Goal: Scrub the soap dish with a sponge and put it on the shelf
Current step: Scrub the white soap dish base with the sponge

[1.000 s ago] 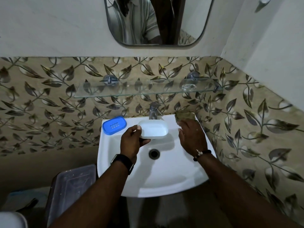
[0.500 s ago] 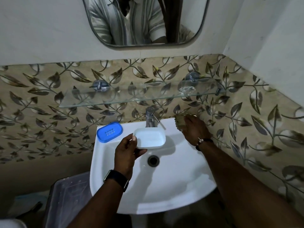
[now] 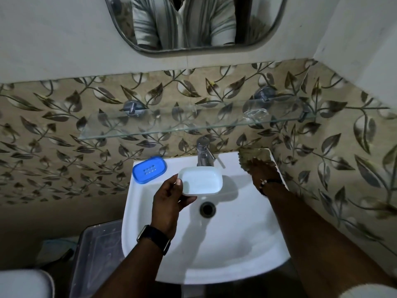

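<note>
My left hand (image 3: 169, 201) holds a white soap dish (image 3: 200, 180) by its left edge, level over the white sink basin (image 3: 225, 250), just below the tap (image 3: 203, 152). At the basin's back right corner my right hand (image 3: 263, 172) rests its fingers on a worn greenish sponge (image 3: 254, 155); whether it grips the sponge I cannot tell. A blue slotted soap dish insert (image 3: 149, 169) lies on the basin's back left rim. Above the tap a glass shelf (image 3: 150, 131) spans the tiled wall.
The drain (image 3: 207, 209) sits in the basin's middle. A grey plastic bin (image 3: 96, 254) stands left of the sink, with a white object (image 3: 23, 283) at the bottom left corner. A mirror (image 3: 193, 24) hangs above. A clear wrapper (image 3: 255, 114) lies on the shelf's right part.
My right hand has reached from over the basin to the back right corner and onto the sponge. My left hand keeps the white dish over the basin. The camera has tilted down.
</note>
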